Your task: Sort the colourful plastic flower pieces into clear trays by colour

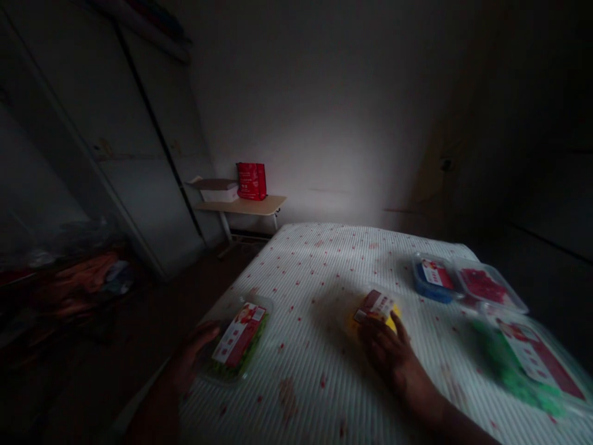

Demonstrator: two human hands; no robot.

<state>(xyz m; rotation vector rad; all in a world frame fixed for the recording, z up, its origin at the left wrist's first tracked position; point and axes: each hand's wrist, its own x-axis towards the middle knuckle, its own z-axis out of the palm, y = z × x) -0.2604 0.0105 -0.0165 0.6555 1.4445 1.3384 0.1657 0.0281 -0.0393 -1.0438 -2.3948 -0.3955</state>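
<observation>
A clear plastic container with green contents [239,337] and a red-and-white label lies at the left of the striped cloth. My left hand [194,352] is at its left side, fingers stretched out along the edge; the near part of this hand is dark. Around the near part of a clear container with yellow contents [377,301], my right hand [389,355] has its fingers over the label and its thumb at the right side. That container is partly covered by the hand and a little blurred, with a shadow to its left.
At the right lie containers with blue [433,278], red [488,285] and green contents [528,358]. White cloth with red dots [324,259] covers the bed-like surface. Beyond it, a small table [259,205] bears a red bag [252,181] and a box [220,191].
</observation>
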